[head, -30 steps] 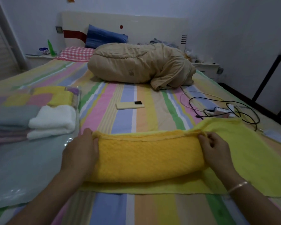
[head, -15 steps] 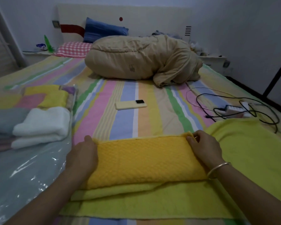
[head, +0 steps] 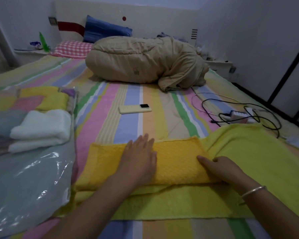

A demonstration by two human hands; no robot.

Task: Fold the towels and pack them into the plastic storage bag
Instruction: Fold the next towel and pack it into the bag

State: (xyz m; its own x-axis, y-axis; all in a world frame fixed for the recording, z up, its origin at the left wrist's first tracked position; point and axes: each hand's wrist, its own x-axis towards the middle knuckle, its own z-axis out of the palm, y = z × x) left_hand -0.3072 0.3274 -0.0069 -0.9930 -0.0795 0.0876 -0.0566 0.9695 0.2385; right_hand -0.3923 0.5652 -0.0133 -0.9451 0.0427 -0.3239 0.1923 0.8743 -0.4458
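Note:
A folded orange-yellow towel lies on top of a spread lime-green towel on the striped bed. My left hand presses flat on the middle of the orange towel, fingers straight. At that towel's right end, my right hand holds the edge, thumb on top and fingers curled at the fold. To the left lies the clear plastic storage bag. A folded white towel, a grey one and a yellow one appear to lie inside it.
A cream phone lies on the bed beyond the towels. Black and white cables with a power strip sit at the right. A bundled beige duvet and pillows fill the head of the bed.
My left hand left the towel's left end and now lies flat on its middle. My right hand slid nearer along the right end.

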